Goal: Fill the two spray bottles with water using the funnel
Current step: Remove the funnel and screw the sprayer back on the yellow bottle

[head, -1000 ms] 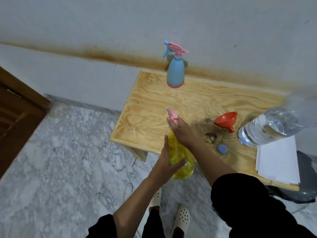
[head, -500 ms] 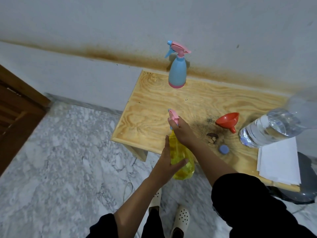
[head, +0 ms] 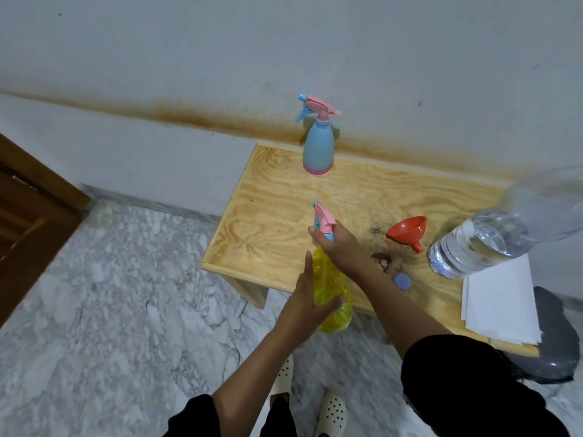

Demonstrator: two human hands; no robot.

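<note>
Looks early: holding yellow spray bottle (head: 331, 288) just off bench (head: 284, 200) edge, L hand (head: 304, 305) wrapping body, R hand (head: 342, 247) fingers curling round pink head (head: 323, 217), prob. unscrewing. Blue bottle (head: 318, 146) standing capped at back, funnel (head: 407, 230) lying unused; both fills pending.

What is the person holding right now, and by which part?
A yellow spray bottle: the left hand holds its body, the right hand grips its neck just under the pink spray head.
</note>
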